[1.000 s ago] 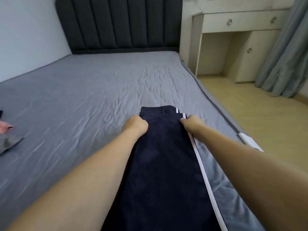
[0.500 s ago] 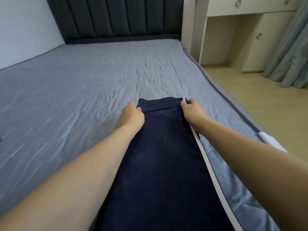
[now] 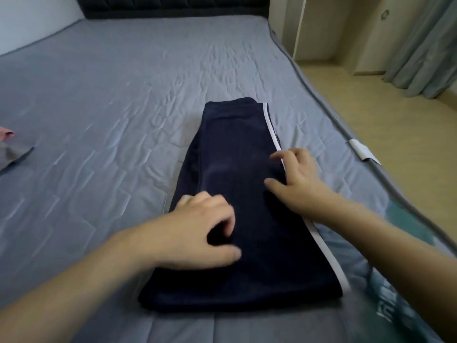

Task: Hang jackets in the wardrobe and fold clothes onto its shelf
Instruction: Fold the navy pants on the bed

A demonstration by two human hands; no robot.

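Head view: navy trousers (image 3: pixel 247 206) with a white side stripe (image 3: pixel 270 129), folded lengthwise into a long dark strip, lying flat on the grey bed (image 3: pixel 111 95) near its right edge, one short end pointing toward the headboard (image 3: pixel 173 6), the other toward the foot of the bed. Left hand (image 3: pixel 197 233) resting on the left half of the trousers, about midway along the strip, fingers loosely bent with tips touching the cloth, thumb stretched toward the middle; blurred, so cannot tell whether any fabric is pinched. Right hand (image 3: pixel 296 179) lying on the right side of the trousers, over the stripe, fingers spread and nearly straight, pointing left across the cloth, gripping nothing. Both forearms bare, reaching in from the near edge. At the far left edge of the bed, a pink and grey piece of clothing (image 3: pixel 12 149), well apart from the trousers. A white tag (image 3: pixel 362 152) on the right edge of the mattress. Beyond that edge, a pale wooden floor (image 3: pixel 395 134), cream cupboards (image 3: pixel 346 28) and a grey-green curtain (image 3: pixel 430 45) at the upper right.
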